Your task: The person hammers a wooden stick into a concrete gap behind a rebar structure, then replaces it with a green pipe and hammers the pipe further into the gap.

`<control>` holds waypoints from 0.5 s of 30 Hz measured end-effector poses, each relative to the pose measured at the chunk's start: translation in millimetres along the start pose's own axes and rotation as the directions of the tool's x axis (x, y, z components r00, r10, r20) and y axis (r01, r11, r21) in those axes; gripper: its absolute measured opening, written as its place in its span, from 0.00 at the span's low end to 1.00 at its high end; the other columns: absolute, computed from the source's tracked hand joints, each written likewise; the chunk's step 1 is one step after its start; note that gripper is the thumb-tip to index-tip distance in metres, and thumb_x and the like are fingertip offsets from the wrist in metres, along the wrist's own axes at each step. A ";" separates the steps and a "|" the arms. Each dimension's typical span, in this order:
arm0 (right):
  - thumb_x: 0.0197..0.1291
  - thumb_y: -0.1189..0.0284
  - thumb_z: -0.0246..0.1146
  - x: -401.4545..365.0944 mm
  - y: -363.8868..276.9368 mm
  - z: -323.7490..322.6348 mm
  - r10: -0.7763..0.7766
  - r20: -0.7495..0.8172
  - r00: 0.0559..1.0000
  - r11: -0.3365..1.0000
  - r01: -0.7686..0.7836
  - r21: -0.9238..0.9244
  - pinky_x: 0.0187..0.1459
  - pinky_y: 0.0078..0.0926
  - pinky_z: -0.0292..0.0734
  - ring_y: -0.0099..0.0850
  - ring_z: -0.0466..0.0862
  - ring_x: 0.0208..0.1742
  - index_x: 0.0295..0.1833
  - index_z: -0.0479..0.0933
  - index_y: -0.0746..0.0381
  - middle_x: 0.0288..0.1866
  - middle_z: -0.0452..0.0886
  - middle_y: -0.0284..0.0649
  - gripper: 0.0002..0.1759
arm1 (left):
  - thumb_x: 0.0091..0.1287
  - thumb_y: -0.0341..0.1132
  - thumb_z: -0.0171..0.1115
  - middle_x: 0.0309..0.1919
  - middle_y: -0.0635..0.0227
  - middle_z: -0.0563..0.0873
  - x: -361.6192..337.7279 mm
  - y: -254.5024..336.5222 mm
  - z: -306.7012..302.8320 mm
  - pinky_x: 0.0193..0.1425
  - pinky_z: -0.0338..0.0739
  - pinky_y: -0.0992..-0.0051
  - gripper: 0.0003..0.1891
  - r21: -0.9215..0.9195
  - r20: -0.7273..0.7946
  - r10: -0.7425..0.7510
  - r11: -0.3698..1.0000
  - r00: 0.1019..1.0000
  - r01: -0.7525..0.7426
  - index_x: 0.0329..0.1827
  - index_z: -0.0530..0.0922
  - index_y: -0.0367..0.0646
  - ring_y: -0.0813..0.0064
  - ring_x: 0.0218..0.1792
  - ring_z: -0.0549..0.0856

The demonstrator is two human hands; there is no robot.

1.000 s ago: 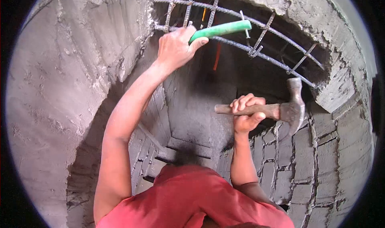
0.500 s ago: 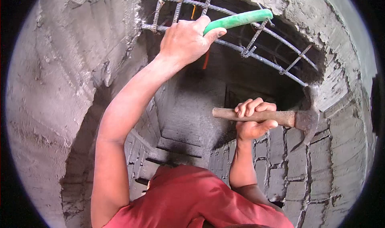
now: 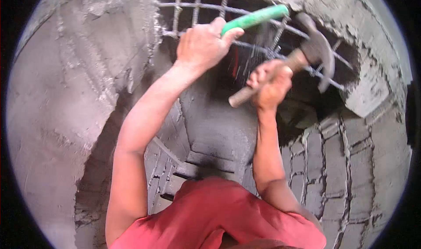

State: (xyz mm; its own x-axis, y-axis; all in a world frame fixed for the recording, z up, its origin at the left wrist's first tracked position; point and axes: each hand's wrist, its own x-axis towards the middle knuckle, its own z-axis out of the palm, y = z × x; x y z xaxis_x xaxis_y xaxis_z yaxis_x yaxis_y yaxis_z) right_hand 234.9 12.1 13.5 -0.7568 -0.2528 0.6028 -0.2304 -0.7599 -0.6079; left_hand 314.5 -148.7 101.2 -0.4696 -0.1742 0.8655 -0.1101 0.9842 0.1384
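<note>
My left hand point(image 3: 199, 47) is wrapped round a thick green rod-shaped tool point(image 3: 256, 19), tilted up to the right in front of the rebar grid point(image 3: 208, 5). Its far end points at the broken concrete edge point(image 3: 302, 3); my fingers hide the near end. My right hand point(image 3: 272, 84), lower and to the right, grips the wooden handle of a claw hammer point(image 3: 318, 49). The hammer head is raised near the green tool's far end, apart from it, claw to the right. Motion smears the hammer and right hand. Pale specks fall between the hands.
Crossed steel bars span the dark opening. Rough grey plaster point(image 3: 57, 108) lies to the left, and a wall of grey blocks with ridged joints point(image 3: 329, 165) to the right. A thin red strip point(image 3: 235, 62) hangs inside the opening. My red shirt point(image 3: 210, 209) fills the bottom.
The hammer and my right hand have swung up and left, bringing the head close to the green tool. Specks now fall below it. My left hand keeps its grip.
</note>
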 end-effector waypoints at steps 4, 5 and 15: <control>0.59 0.30 0.57 -17.5 -8.4 5.6 -0.460 0.129 0.878 0.878 0.429 0.210 0.27 0.27 0.73 0.30 0.70 0.23 0.44 0.64 0.57 0.27 0.68 0.37 0.38 | 0.69 0.62 0.57 0.25 0.50 0.85 1.0 4.9 -10.5 0.33 0.79 0.47 0.26 -0.009 0.099 -0.068 0.998 0.993 0.069 0.37 0.78 0.45 0.43 0.31 0.86; 0.57 0.30 0.59 -18.5 -3.9 13.9 -0.532 0.090 0.842 0.838 0.508 0.198 0.26 0.26 0.72 0.30 0.70 0.24 0.40 0.63 0.57 0.27 0.66 0.36 0.38 | 0.70 0.62 0.57 0.24 0.50 0.85 0.5 4.8 -10.6 0.33 0.79 0.48 0.26 -0.027 0.090 -0.064 0.997 0.994 0.066 0.37 0.78 0.44 0.44 0.30 0.86; 0.60 0.34 0.60 -8.5 -1.4 3.9 -0.459 0.126 0.879 0.861 0.406 0.306 0.29 0.26 0.75 0.30 0.71 0.24 0.44 0.66 0.58 0.29 0.68 0.36 0.36 | 0.70 0.63 0.55 0.26 0.50 0.86 2.3 12.0 -23.8 0.35 0.80 0.48 0.27 0.036 0.130 -0.105 0.994 0.986 0.101 0.37 0.78 0.44 0.44 0.32 0.87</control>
State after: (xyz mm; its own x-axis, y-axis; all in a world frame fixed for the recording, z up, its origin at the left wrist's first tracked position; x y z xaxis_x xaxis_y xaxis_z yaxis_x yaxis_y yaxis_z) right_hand 244.0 12.9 11.2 -0.4829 0.0515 0.8742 -0.3187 -0.9401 -0.1207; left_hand 332.9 -136.5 116.3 -0.5656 -0.2792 0.7760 -0.1885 0.9598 0.2080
